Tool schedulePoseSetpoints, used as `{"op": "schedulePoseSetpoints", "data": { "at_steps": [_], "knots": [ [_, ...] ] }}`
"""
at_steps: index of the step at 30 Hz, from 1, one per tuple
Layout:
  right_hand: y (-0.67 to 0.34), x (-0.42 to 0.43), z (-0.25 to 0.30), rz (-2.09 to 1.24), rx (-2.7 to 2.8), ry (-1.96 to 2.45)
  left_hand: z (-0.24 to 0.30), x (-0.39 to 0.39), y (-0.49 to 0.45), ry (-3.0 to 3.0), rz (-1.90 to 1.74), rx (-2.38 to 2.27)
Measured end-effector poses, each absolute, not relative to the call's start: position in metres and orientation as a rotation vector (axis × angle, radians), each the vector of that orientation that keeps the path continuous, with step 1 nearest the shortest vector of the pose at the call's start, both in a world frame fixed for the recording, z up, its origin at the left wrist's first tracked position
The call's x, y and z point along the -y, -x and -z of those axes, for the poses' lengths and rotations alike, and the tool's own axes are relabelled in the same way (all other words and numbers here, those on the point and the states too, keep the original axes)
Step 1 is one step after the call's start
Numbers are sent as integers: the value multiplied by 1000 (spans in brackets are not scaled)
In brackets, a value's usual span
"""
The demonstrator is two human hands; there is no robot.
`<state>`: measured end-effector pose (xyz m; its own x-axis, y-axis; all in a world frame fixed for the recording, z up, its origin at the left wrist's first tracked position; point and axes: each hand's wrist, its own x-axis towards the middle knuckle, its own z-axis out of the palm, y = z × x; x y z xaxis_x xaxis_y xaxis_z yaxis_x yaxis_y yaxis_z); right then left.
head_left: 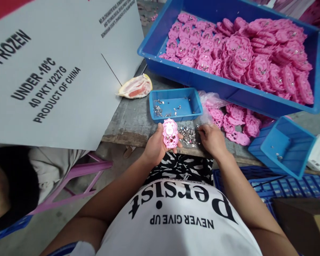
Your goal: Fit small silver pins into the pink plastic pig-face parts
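Note:
My left hand [157,144] is closed round a pink plastic part [170,133], held upright at the table's near edge. Small metal pieces sit in the part's holes. My right hand [212,139] rests palm down just right of a pile of small silver metal pieces [188,135], its fingertips curled into the pile. Whether it has picked any up is hidden. Loose pink parts [237,121] lie on the table just beyond my right hand.
A small blue tray [196,101] with a few metal pieces sits behind my hands. A large blue bin [229,89] full of pink parts fills the far right. A tilted blue bin [269,149] stands at right. Grey cardboard [56,71] covers the left.

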<state>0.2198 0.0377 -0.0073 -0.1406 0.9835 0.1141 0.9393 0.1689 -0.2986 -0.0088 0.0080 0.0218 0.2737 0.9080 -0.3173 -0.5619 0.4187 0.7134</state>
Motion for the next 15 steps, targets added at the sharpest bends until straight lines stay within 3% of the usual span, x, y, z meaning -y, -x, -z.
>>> {"op": "schedulePoseSetpoints", "data": {
  "at_steps": [15],
  "knots": [
    [-265,1,4,-388,1900,1783,-24,-11,17,-565,-1028,-804]
  ]
}}
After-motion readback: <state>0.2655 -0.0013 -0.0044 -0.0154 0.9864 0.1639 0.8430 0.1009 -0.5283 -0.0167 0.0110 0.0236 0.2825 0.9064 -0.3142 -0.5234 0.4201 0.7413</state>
